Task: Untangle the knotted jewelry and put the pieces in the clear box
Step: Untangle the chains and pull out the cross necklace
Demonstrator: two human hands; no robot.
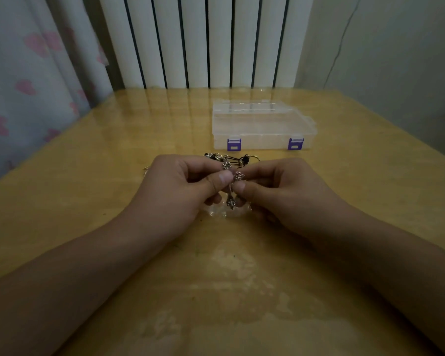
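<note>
Silvery charms and thin cords make up the knotted jewelry (233, 176), pinched just above the table (113, 140) between the left hand (180, 187) and right hand (280, 188). Light, limp, snag-prone (probably); best held beside the knot. The clear box (263, 127) sits latched beyond.

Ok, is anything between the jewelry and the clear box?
Only the box's own lid. The clear box looks closed, both purple latches down. The bare table lies between it and the jewelry pinched in both hands.
</note>
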